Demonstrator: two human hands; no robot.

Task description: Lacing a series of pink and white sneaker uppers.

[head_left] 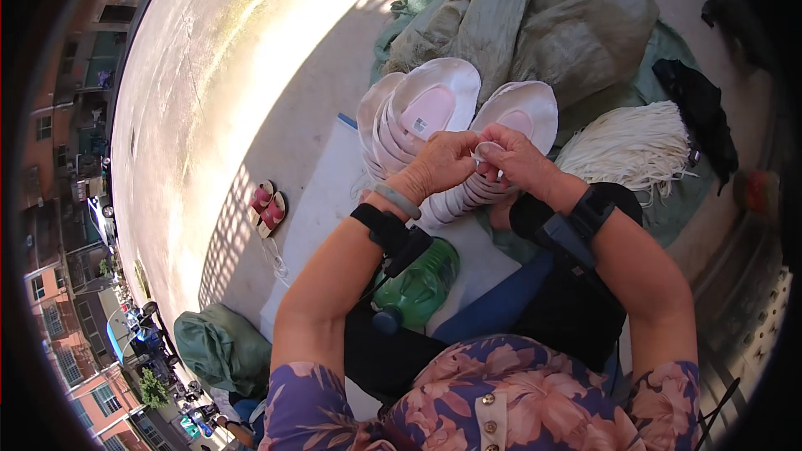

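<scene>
In front of my chest, both hands meet with their fingertips nearly touching. My left hand [445, 163] is closed in a pinch, and my right hand [525, 162] has its thumb and fingers bent together. Between them is a small curled white strip [486, 149], partly hidden by the fingers. Just beyond the hands, pale shoe uppers with pink linings stand in two nested stacks, a left stack [430, 108] and a right stack [543, 104]. The lower part of the right stack passes under my hands.
A bundle of thin white strips [626, 146] lies right of the stacks. Large grey-green sacks [535, 25] are heaped behind. A green plastic bottle [422, 284] rests by my lap on a pale sheet [322, 200]. Red sandals [267, 210] are on the ground at left, near a green bag [221, 349].
</scene>
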